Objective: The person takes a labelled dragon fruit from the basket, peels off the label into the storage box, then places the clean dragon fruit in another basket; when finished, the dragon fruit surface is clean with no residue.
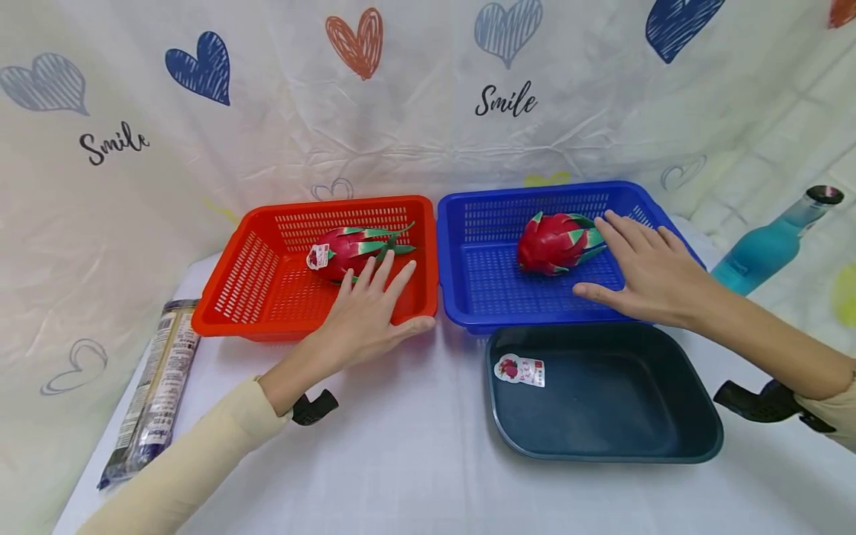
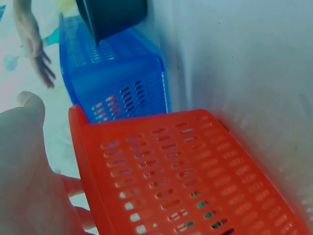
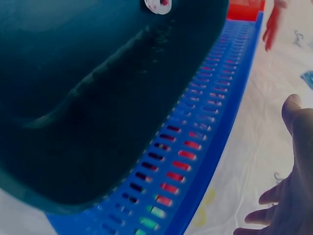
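Fingers (image 1: 383, 269): spread wide and nearly straight on both hands, with nothing held.
Left hand (image 1: 361, 312): it hung over the front of the red basket (image 1: 247, 327), fingertips near the fruit; whether they touched it, I could not tell.
Right hand (image 1: 652, 275): it hung over the right side of the blue basket (image 1: 481, 321), thumb out to the side.
First dragon fruit (image 1: 344, 249): it lay on its side in the red basket, with a white sticker on its left end.
Second dragon fruit (image 1: 551, 241): it lay in the blue basket, leaves pointing right, near the right fingertips.
Dark green tub (image 1: 602, 409): it sat on the white table (image 1: 401, 461) in front of the blue basket.
Blue bottle (image 1: 759, 253): it leaned at the right, behind the right arm.
Long packet (image 1: 160, 386): it lay left of the red basket.
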Demonstrator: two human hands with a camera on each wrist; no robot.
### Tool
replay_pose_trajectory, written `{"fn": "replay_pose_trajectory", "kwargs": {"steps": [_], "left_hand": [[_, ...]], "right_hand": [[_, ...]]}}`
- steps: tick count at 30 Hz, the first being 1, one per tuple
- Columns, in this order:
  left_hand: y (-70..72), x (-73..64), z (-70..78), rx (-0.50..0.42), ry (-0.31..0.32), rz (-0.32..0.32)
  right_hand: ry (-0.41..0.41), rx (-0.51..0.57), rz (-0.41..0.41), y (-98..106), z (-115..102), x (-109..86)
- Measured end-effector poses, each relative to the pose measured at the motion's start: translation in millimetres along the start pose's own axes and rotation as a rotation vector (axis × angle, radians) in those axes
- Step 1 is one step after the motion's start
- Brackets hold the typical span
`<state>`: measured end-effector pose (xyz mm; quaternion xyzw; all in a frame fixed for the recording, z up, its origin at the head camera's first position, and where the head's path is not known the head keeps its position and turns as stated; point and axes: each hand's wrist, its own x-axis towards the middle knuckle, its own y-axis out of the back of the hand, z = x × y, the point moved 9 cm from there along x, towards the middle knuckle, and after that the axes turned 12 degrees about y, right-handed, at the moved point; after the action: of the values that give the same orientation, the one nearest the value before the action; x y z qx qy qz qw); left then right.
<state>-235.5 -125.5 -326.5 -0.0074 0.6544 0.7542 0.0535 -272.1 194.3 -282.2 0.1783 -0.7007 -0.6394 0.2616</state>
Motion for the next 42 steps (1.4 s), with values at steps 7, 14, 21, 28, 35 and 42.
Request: {"fn": "replay_pose_trajectory", "kwargs": {"steps": [7, 14, 21, 28, 35, 42], "left_hand": [[6.1, -3.5, -19.9, -0.034, 0.018, 0.028], [14.1, -6.1, -41.8, -0.038, 0.034, 0.094], [22.4, -11.0, -68.8, -0.122, 0.038, 0.113], [25.7, -19.0, -100.5, -0.193, 0.069, 0.145], [32.3, -25.9, -131.3, -0.255, 0.118, 0.180], [45.6, -35.7, -163.6, -0.268, 0.167, 0.223]], "right_hand": [[0.061, 0.017, -0.027, -4, -21, 15.4], [0.110, 0.048, -0.027, -1, -40, 28.3], [0.192, 0.106, 0.010, 0, -49, 48.9], [0.153, 0.181, -0.058, -4, -49, 63.1], [0.167, 0.202, -0.063, -4, -55, 75.1], [0.172, 0.228, -0.071, -2, -62, 89.5]]}}
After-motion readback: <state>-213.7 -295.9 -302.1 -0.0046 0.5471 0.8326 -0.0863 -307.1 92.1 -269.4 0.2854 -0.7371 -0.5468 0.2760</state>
